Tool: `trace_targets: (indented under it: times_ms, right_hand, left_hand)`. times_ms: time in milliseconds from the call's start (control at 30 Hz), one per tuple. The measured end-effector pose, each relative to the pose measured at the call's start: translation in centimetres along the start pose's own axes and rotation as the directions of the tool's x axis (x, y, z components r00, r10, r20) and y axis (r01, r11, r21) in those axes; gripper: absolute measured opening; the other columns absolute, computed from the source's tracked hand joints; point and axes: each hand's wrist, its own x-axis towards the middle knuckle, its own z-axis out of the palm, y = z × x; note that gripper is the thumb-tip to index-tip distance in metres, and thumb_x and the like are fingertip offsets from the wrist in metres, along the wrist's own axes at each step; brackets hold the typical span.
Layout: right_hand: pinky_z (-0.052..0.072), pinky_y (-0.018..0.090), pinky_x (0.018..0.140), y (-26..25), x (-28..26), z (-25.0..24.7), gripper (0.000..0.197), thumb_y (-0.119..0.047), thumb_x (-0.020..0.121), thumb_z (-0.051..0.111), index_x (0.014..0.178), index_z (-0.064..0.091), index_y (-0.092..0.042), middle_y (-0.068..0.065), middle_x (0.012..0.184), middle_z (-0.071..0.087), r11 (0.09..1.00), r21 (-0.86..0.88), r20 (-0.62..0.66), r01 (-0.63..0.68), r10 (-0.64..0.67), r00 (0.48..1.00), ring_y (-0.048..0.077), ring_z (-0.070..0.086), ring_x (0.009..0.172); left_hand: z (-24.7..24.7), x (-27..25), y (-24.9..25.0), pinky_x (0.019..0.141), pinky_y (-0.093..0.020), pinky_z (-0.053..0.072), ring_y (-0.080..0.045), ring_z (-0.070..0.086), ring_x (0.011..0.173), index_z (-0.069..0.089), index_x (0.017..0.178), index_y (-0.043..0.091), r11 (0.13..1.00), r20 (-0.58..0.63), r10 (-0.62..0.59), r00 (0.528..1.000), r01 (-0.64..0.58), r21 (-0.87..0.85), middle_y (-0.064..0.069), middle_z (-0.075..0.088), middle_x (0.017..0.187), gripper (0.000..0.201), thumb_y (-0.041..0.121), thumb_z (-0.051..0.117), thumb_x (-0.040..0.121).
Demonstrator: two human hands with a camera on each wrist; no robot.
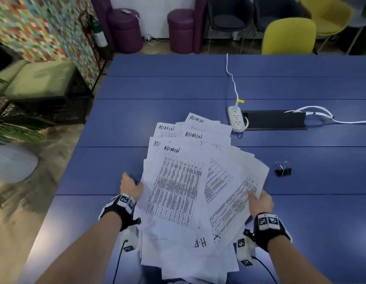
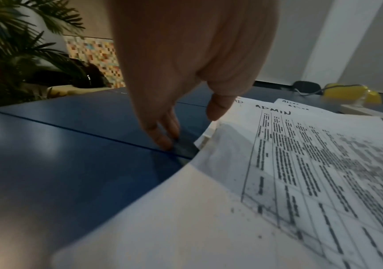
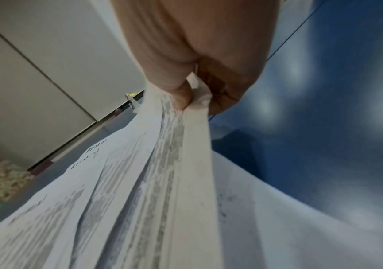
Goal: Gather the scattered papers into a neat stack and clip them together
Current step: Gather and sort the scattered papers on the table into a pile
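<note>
Several printed sheets, some marked ADMIN, form a loose fanned pile of papers (image 1: 178, 187) on the blue table (image 1: 167, 87), the near end hanging over its front edge. My right hand (image 1: 260, 199) pinches the pile's right edge, and in the right wrist view that hand (image 3: 195, 102) has the thumb on top of the papers (image 3: 162, 182) and fingers beneath. My left hand (image 1: 130, 186) is at the pile's left edge. Its straight fingers (image 2: 162, 140) touch the table beside the papers (image 2: 300, 182). A black binder clip (image 1: 283, 170) lies on the table right of the pile, apart from both hands.
A white power strip (image 1: 236, 119) with its cord lies just beyond the pile, next to a black cable box (image 1: 274, 119) with white cables. Chairs and purple stools stand past the far edge. A plant and a bench are on the left.
</note>
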Motion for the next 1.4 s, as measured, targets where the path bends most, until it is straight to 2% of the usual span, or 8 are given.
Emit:
trace_targets:
  times_ms: [100,267,400,500,700,867,1133,1400]
  right_hand:
    - [0.047,0.037,0.077,-1.6,-0.1,1.2,0.024,-0.019,0.093,0.056,0.109,0.066,-0.003,0.022,0.101,0.067,0.997,-0.026,0.033,0.069,-0.068,0.997,0.04,0.059,0.1]
    - [0.043,0.032,0.069,-3.9,-0.3,3.6,0.016,-0.012,0.09,0.055,0.086,0.061,0.002,0.018,0.085,0.063,0.983,-0.067,0.248,0.17,-0.148,0.957,0.03,0.057,0.081]
    - [0.042,0.045,0.101,-4.2,-0.1,4.7,0.043,-0.029,0.093,0.053,0.13,0.051,-0.007,0.012,0.127,0.058,0.99,0.113,0.101,0.081,-0.092,0.991,0.031,0.054,0.116]
    - [0.035,0.052,0.105,-2.8,0.2,4.8,0.067,-0.046,0.088,0.057,0.137,0.042,-0.002,0.021,0.141,0.042,0.996,0.063,-0.035,-0.061,0.063,0.997,0.039,0.041,0.129]
    - [0.046,0.039,0.097,-2.7,-1.3,5.9,0.074,-0.03,0.07,0.082,0.126,0.046,0.002,0.011,0.119,0.058,0.999,0.025,0.237,-0.045,0.038,0.971,0.031,0.055,0.113]
    - [0.047,0.033,0.084,-3.4,-2.8,6.3,0.045,0.001,0.074,0.075,0.116,0.059,0.005,0.015,0.108,0.066,0.972,0.151,0.483,-0.18,0.086,0.871,0.027,0.06,0.093]
    - [0.05,0.043,0.094,-1.9,-3.0,8.1,0.051,0.003,0.073,0.07,0.122,0.056,0.005,0.017,0.11,0.067,0.996,0.014,0.57,-0.083,0.06,0.819,0.031,0.064,0.101]
    - [0.045,0.031,0.09,-2.0,-4.3,7.4,0.055,0.005,0.077,0.067,0.127,0.048,-0.008,0.009,0.12,0.061,0.993,0.115,0.55,0.014,-0.076,0.832,0.023,0.057,0.105]
  left_hand:
    - [0.2,-0.7,0.6,0.096,-0.043,0.044,-0.038,0.052,0.113,0.044,0.125,-0.004,0.993,0.117,0.088,0.989,-0.096,0.061,-0.024,0.051,0.125,0.047,0.013,0.059,0.084]
    - [0.7,-1.7,1.7,0.101,-0.042,0.038,-0.036,0.043,0.122,0.034,0.14,0.016,0.963,0.251,0.095,0.963,-0.153,0.222,-0.017,0.038,0.131,0.061,0.026,0.06,0.085]
    - [0.1,-1.2,1.3,0.108,-0.046,0.032,-0.036,0.036,0.13,0.029,0.145,0.032,0.978,0.289,0.145,0.946,-0.181,0.103,-0.017,0.033,0.138,0.069,0.038,0.055,0.081]
    - [0.3,-0.7,0.6,0.108,-0.046,0.037,-0.038,0.043,0.124,0.03,0.144,0.04,0.977,0.322,0.151,0.935,-0.19,0.093,-0.023,0.037,0.136,0.076,0.054,0.05,0.072]
    - [1.3,-2.1,2.6,0.095,-0.024,0.037,-0.027,0.045,0.127,0.039,0.133,0.006,0.995,0.339,0.067,0.938,-0.089,0.048,0.004,0.042,0.121,0.071,0.043,0.067,0.079]
    - [1.6,-2.1,2.1,0.096,-0.033,0.047,-0.025,0.058,0.11,0.047,0.127,0.005,0.999,0.384,0.033,0.923,-0.015,-0.05,-0.007,0.059,0.125,0.057,0.017,0.074,0.078]
    - [1.0,-3.1,0.9,0.083,-0.03,0.052,-0.027,0.063,0.094,0.058,0.12,0.0,0.999,0.406,0.032,0.913,-0.023,-0.027,-0.012,0.066,0.1,0.041,-0.008,0.058,0.08]
    - [0.3,-3.1,-0.8,0.075,-0.033,0.052,-0.029,0.06,0.087,0.057,0.116,-0.005,1.0,0.352,0.022,0.936,-0.02,-0.011,-0.014,0.063,0.093,0.039,-0.014,0.044,0.081]
